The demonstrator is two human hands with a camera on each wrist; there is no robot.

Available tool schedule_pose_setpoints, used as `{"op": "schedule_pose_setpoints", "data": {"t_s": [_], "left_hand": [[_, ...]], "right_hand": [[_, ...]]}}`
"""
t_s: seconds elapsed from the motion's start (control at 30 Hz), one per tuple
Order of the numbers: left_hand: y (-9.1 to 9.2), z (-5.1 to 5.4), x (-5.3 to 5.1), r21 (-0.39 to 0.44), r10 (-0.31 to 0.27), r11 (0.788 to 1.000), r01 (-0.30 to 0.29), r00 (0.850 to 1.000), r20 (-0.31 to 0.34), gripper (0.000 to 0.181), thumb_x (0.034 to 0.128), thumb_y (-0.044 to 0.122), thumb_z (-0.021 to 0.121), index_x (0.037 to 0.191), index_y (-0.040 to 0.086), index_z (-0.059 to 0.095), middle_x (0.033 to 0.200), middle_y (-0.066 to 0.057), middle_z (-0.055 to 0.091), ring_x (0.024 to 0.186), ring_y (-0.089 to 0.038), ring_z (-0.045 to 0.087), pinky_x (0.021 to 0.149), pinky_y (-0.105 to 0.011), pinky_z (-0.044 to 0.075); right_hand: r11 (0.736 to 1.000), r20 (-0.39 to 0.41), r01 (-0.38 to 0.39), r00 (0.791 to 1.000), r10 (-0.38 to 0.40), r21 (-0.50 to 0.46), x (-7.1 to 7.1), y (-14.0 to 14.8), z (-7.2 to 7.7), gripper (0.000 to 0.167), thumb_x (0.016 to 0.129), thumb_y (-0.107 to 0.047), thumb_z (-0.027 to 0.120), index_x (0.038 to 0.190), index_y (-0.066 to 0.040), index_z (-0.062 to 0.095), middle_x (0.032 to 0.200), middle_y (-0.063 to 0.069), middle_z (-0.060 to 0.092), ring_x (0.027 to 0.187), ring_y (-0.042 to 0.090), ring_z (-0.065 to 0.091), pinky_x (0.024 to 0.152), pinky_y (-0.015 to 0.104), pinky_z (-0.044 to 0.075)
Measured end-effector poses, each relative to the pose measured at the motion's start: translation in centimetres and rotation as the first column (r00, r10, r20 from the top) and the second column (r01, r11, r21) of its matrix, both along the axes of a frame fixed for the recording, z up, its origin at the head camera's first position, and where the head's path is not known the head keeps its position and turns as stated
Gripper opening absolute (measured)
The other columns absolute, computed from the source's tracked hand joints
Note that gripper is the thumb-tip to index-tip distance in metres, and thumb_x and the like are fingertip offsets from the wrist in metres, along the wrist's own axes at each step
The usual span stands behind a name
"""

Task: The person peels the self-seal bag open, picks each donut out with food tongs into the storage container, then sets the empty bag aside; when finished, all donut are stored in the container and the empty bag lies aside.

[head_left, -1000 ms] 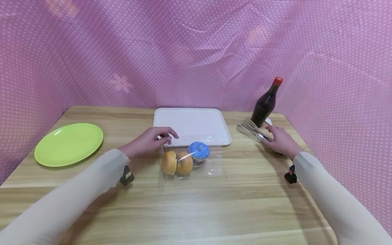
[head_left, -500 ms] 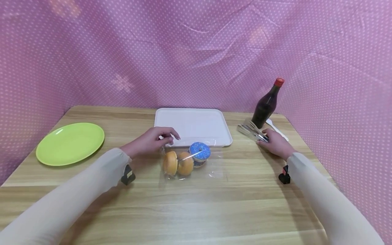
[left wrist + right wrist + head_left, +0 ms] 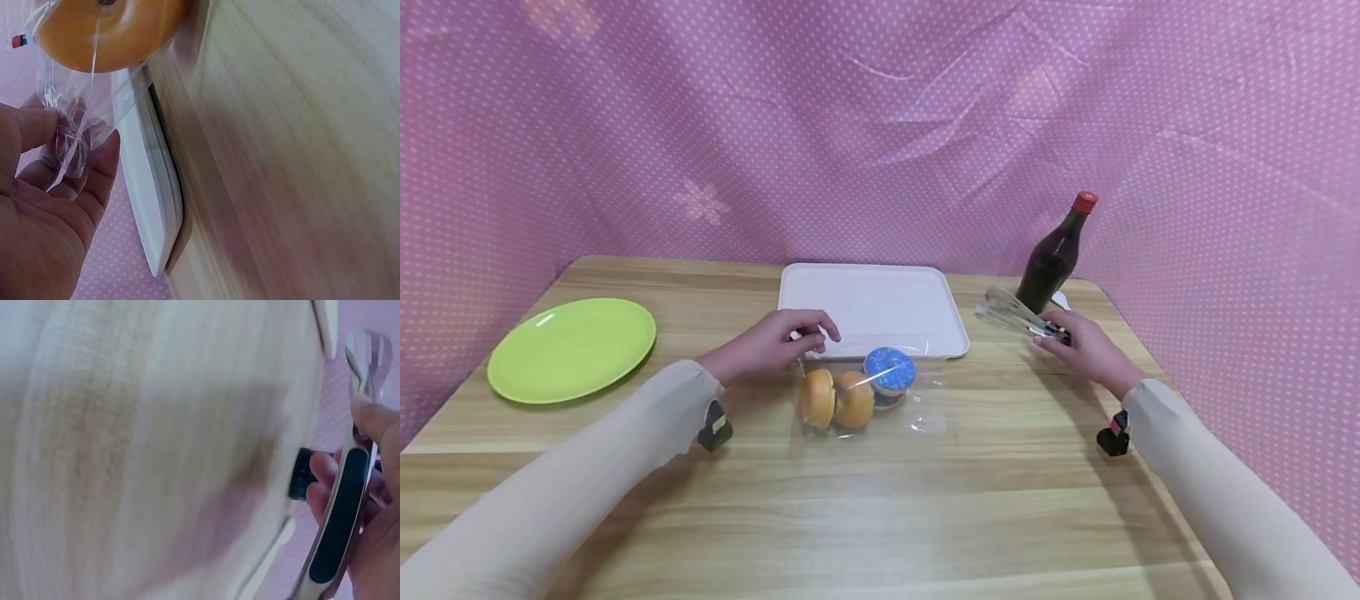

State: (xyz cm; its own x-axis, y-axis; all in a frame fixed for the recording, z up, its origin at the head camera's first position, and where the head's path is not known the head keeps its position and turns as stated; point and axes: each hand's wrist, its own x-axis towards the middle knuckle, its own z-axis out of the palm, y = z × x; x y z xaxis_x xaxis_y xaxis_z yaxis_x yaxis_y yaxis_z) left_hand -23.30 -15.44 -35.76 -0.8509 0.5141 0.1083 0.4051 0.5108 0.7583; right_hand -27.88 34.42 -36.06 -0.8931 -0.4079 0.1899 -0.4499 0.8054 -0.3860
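My left hand (image 3: 771, 342) pinches the gathered edge of a clear plastic bag (image 3: 75, 134) between thumb and fingers. Inside the bag are two golden-brown buns (image 3: 853, 400), one of which looks like a ring in the left wrist view, and a blue sprinkled donut (image 3: 889, 369) with a darker one mostly hidden under it. Over at the right, my right hand (image 3: 1086, 350) grips a pair of metal tongs (image 3: 340, 515) with dark handle inlays. The tong heads point left and away, just in front of a dark bottle (image 3: 1051, 260) with a red cap.
A white rectangular tray (image 3: 880, 300) lies behind the bag. On the left is a green oval plate (image 3: 572, 350). Part of a white utensil (image 3: 1059, 299) shows beside the bottle, behind my right hand. A pink dotted curtain (image 3: 880, 133) surrounds the wooden table (image 3: 880, 508).
My right hand went left along the tongs, then back right. The tongs have tilted, and their heads look raised and spread wider. My left hand and the bag stay put.
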Motion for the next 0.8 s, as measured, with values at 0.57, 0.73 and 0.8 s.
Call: {"op": "schedule_pose_setpoints", "data": {"t_s": [0.57,0.73,0.8], "left_hand": [[0.0,-0.2,-0.1,-0.011,0.013,1.0,-0.013,1.0,-0.007,0.018,0.1047,0.004,0.058,0.118,0.009,0.069,0.103,-0.015,0.073,0.098,-0.03,0.065,0.083,-0.034,0.054],[0.0,-0.1,0.1,-0.009,0.025,1.0,-0.025,1.0,0.002,0.018,0.105,0.004,0.058,0.118,0.01,0.07,0.103,-0.013,0.072,0.098,-0.028,0.064,0.083,-0.034,0.053],[0.0,-0.1,0.2,-0.008,0.026,1.0,-0.026,1.0,-0.004,0.018,0.105,0.004,0.058,0.117,0.011,0.07,0.102,-0.011,0.071,0.097,-0.027,0.063,0.082,-0.033,0.053]], "right_hand": [[0.948,-0.094,-0.318,0.944,0.316,-0.007,5.6,-1.7,2.0,0.034,0.092,-0.003,0.076,0.126,-0.01,0.075,0.104,-0.003,0.078,0.09,-0.003,0.063,0.077,0.016,0.053],[0.941,-0.062,-0.338,0.939,0.338,0.017,6.2,-2.2,1.6,0.035,0.094,-0.004,0.075,0.128,-0.009,0.074,0.106,-0.001,0.079,0.091,-0.003,0.064,0.077,0.016,0.053],[0.942,-0.057,-0.333,0.941,0.334,0.033,6.2,-2.5,1.5,0.035,0.094,-0.005,0.075,0.129,-0.009,0.074,0.107,0.0,0.078,0.091,0.0,0.065,0.078,0.02,0.054]]}}
